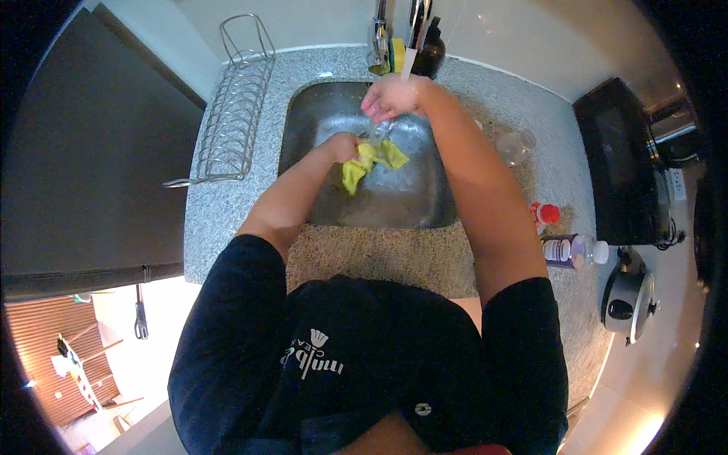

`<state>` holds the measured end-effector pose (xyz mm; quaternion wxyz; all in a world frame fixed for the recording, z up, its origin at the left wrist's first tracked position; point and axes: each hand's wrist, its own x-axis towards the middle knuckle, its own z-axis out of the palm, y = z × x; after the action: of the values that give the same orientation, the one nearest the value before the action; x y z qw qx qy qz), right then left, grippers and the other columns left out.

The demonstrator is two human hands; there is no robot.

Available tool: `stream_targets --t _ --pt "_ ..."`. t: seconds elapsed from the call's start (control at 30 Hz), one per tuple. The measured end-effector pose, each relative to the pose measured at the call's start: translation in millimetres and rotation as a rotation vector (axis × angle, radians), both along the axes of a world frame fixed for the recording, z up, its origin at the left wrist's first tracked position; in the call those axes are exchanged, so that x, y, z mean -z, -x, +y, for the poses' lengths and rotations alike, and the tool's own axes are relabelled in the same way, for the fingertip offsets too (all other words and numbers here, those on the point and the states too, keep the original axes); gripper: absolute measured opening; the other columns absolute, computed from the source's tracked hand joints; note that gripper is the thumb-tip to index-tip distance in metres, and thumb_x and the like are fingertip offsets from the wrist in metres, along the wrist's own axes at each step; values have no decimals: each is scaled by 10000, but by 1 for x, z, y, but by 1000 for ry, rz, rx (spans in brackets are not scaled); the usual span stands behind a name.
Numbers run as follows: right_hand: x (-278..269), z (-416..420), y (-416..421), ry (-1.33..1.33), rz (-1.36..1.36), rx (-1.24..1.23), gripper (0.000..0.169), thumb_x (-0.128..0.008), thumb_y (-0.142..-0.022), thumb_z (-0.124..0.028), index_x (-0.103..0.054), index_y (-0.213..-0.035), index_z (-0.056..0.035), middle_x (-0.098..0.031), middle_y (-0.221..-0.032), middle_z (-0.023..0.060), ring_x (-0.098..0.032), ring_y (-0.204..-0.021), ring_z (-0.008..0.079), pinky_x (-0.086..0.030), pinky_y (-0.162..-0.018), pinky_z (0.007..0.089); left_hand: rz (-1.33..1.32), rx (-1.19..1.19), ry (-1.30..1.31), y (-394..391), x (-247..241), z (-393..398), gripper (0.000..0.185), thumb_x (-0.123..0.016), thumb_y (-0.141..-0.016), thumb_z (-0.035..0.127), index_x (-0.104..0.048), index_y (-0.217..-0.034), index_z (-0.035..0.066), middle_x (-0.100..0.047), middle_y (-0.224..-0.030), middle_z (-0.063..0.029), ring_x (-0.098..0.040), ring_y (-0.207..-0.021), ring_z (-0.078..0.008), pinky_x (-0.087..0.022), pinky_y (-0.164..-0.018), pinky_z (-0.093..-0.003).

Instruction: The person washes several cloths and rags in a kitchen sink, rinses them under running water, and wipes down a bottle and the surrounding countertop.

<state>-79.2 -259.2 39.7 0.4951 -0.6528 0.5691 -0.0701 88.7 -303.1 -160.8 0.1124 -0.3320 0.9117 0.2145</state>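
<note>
A yellow-green cloth [355, 170] hangs from my left hand [343, 148], whose fingers close on it inside the stainless steel sink [387, 207]. Above and to the right of it, below the metal faucet [377, 45], my right hand [393, 96] is slightly blurred. Its fingers are curled loosely apart, with no object seen in them. Water falls between that hand and the cloth. Behind my right wrist are a yellow sponge [398, 54] and a dark pump bottle [432, 50].
A wire dish rack [233, 119] stands left of the sink on the speckled counter [213, 227]. To the right are a clear container [515, 148], a red-capped bottle [547, 214], a labelled bottle with a white cap [571, 251], a black appliance [617, 165] and a lidded cooker [625, 301].
</note>
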Motion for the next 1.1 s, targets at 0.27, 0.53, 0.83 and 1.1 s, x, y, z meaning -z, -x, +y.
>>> stream_targets --t 0.27,0.53,0.83,1.1 --pt "-27 13 5 -129 -503 160 262 -480 -880 -97 -521 -1088 57 -599 -1008 153 -603 -892 187 -495 -811 279 402 -647 -386 33 -53 28 524 -541 -782 486 -605 -1047 38 -575 -1096 -186 -562 -1004 -309 -430 -859 -379" --pt "-58 22 -21 -176 -592 149 293 -467 -901 -141 -508 -1111 61 -589 -1038 166 -598 -934 206 -490 -829 296 -283 60 120 42 -64 4 449 -461 -810 321 -533 -1172 67 -498 -1238 -133 -466 -1142 -330 -373 -952 -413" --pt "-49 18 -10 -186 -643 158 296 -497 -884 -105 -494 -1121 72 -586 -1045 164 -598 -934 222 -496 -805 269 402 -266 18 69 -56 10 543 -461 -844 470 -518 -1146 22 -494 -1212 -188 -442 -1149 -329 -341 -960 -426" --pt "-12 42 -19 199 -68 272 449 -637 -778 -145 -480 -1196 -101 -538 -1125 138 -530 -997 195 -500 -714 280 927 -363 -1116 2 -127 32 396 -640 -768 119 -491 -1132 78 -590 -966 -38 -596 -846 -174 -498 -716 -337"
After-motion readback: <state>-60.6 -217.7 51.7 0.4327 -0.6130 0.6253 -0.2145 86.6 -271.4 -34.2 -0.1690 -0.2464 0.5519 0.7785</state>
